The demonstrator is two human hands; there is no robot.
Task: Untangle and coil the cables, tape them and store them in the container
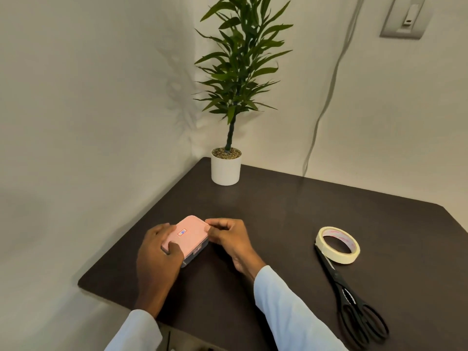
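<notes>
Container (188, 236) between both gripping hands (197, 245)

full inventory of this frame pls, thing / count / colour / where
container: 1, clear body, near left of table, held on both sides
lid: 1, pink with small label, on the container
tape roll: 1, cream, lying flat, right side of table
scissors: 1, black, shut, near right; blade tip by the tape roll
potted plant: 1, green leaves, white pot, far corner of table
table: 1, dark brown
cord: 1, pale, hanging down the wall
wall switch: 1, grey, top right
cables: none visible
left hand: 1, grips container's left side
right hand: 1, grips lid's right edge
</notes>
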